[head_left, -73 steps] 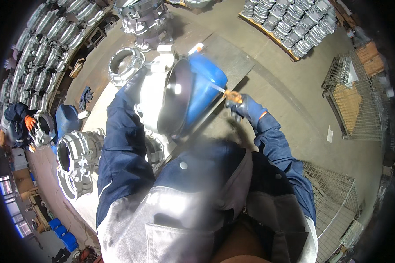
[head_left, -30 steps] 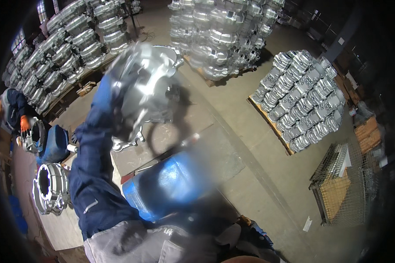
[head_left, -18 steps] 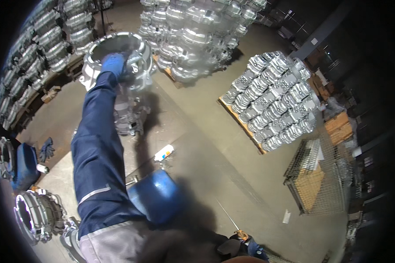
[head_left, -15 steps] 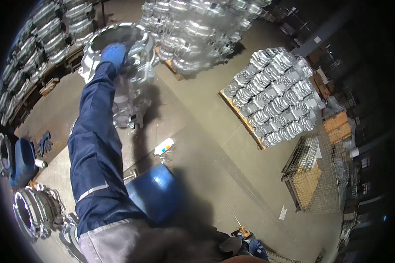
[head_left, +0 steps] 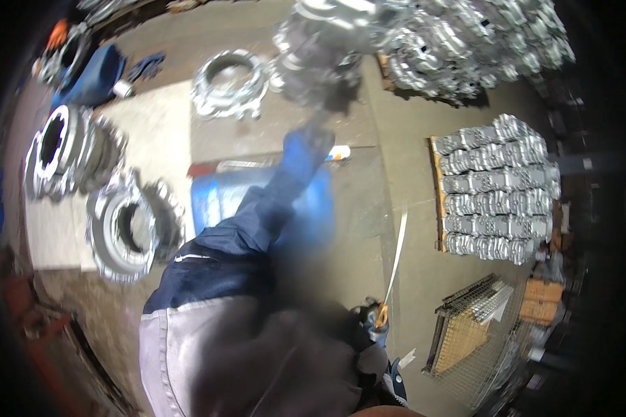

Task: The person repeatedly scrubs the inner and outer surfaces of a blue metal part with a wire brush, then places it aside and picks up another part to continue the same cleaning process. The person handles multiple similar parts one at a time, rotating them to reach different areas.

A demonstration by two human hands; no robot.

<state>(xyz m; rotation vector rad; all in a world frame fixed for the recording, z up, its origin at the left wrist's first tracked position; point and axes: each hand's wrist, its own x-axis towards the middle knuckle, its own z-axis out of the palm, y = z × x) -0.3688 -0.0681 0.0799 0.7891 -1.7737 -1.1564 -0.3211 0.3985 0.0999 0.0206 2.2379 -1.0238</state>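
My left hand [head_left: 309,144], in a blue glove with a greyish front, reaches out over the far edge of a blue plastic canister [head_left: 215,198]. Motion blurs its fingers, so their grip is unclear. Beside it lies a white tube [head_left: 339,153] with an orange mark, and thin metal tools [head_left: 242,165] lie along the canister's edge. Low on the right, my right hand [head_left: 366,317], partly hidden by my body, is closed round the orange handle [head_left: 381,316] of a long thin tool [head_left: 398,250]. Beyond the left hand stands a blurred stack of silver castings [head_left: 316,59].
A ring casting [head_left: 256,87] lies on the floor ahead; more ring castings [head_left: 108,240] stand at left. Far left are another blue canister [head_left: 94,76] and dark gloves [head_left: 146,66]. Right: a loaded pallet [head_left: 497,184] and a wire mesh cage [head_left: 480,333]. Another casting pile [head_left: 466,52] stands far right.
My left hand has left the ring casting atop the stack and come back toward the canister and tube. The view has turned left, and the right hand's tool shows more fully.
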